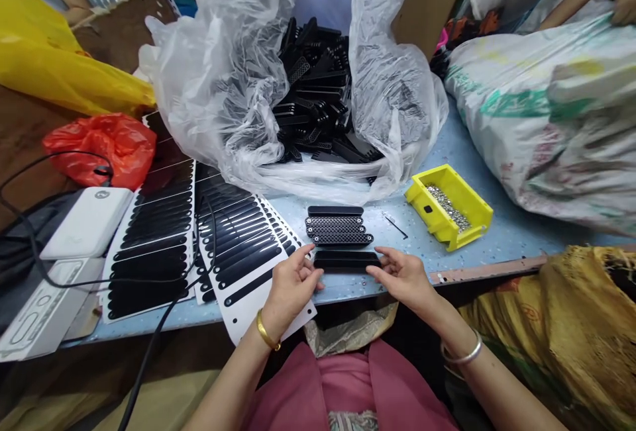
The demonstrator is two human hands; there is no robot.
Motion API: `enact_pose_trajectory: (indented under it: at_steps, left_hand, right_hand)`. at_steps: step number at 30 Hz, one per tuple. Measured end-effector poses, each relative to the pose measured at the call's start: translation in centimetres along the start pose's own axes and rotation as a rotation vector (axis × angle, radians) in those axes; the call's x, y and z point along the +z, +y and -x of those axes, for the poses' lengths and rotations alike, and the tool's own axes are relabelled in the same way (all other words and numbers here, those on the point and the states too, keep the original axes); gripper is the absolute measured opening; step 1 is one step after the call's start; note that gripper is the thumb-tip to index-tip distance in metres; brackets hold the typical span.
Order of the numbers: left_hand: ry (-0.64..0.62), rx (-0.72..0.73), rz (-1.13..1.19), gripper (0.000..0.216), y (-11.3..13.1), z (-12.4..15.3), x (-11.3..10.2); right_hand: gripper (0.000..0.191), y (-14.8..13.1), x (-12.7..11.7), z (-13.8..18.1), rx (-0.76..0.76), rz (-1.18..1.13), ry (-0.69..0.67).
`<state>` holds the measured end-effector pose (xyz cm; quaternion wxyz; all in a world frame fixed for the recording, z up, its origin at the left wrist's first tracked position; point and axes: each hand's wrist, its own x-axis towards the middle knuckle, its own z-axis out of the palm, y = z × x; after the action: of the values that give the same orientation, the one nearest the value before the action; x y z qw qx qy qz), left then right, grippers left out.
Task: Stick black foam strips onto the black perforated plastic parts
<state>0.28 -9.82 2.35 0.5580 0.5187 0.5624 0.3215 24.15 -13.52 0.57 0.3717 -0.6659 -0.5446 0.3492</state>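
A long black plastic piece [348, 261] lies near the table's front edge, crosswise before me. My left hand [295, 279] is at its left end, thumb in front and index finger behind. At the right end my right hand [405, 277] has its thumb against the front and its index finger at the back corner. Just beyond lie several black strips with a mesh-patterned face [338, 226] and small round holes at their ends, set side by side. Behind these is a smooth black strip [335, 210]. To their right rests a thin dark tool [396, 226].
A yellow bin [454, 209] holds small metal parts. Sheets of black stickers [248, 252] lie left, crossed by a black cable [161, 318]. Behind, a clear plastic bag [218, 87] holds many black pieces [318, 93]. A large white sack [546, 113] stands right, with another person's hand [625, 4] at it.
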Motion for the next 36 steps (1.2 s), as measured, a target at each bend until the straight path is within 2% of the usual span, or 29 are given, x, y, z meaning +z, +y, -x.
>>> enact_pose_trajectory:
  at_steps: [3,5,7,9,12,15,18,22,25,30,33,36]
  left_hand:
    - [0.052,0.224,-0.230,0.052,-0.5,-0.6,-0.7]
    - [0.099,0.371,-0.389,0.054,-0.8,-1.0,-0.9]
    - [0.094,0.477,-0.474,0.051,-0.9,-1.3,-0.9]
    - [0.055,0.549,-0.512,0.047,-1.1,-1.5,-0.8]
    - [0.039,0.633,-0.562,0.043,-1.6,-1.7,-0.9]
    - [0.072,0.700,-0.602,0.033,-1.9,-1.9,-1.1]
    - [0.074,0.660,-0.594,0.025,-1.5,-2.1,-1.2]
    - [0.016,0.472,-0.562,0.015,-0.5,-2.3,-1.2]
    - [0.047,0.399,-0.518,0.013,-0.4,-2.3,-1.4]
    - [0.109,0.398,-0.562,0.026,-0.6,-2.8,-1.9]
    - [0.072,0.372,-0.589,0.033,-0.4,-3.5,-1.8]
    - [0.056,0.326,-0.571,0.029,-0.4,-4.3,-1.6]
  right_hand:
    - [0.043,1.1,0.0,-0.5,-0.088,0.141,0.054]
    - [0.036,1.3,0.1,-0.9,-0.172,0.245,0.086]
    - [0.024,1.1,0.1,-1.3,-0.262,0.335,0.086]
    - [0.017,0.8,0.1,-1.7,-0.348,0.403,0.062]
    - [0.021,0.4,-0.1,-1.8,-0.443,0.457,0.031]
    - [0.027,0.3,-0.2,-1.8,-0.476,0.451,0.042]
    - [0.031,0.0,-0.1,-2.0,-0.447,0.432,0.034]
    - [0.041,-0.3,-0.5,-2.6,-0.358,0.378,0.049]
    - [0.029,0.0,-1.2,-3.0,-0.252,0.257,0.074]
    - [0.040,0.3,-1.4,-3.5,-0.099,0.216,-0.044]
    - [0.036,-0.3,-0.8,-4.2,-0.084,0.268,-0.099]
    - [0.029,-0.9,-0.1,-5.0,-0.120,0.292,-0.145]
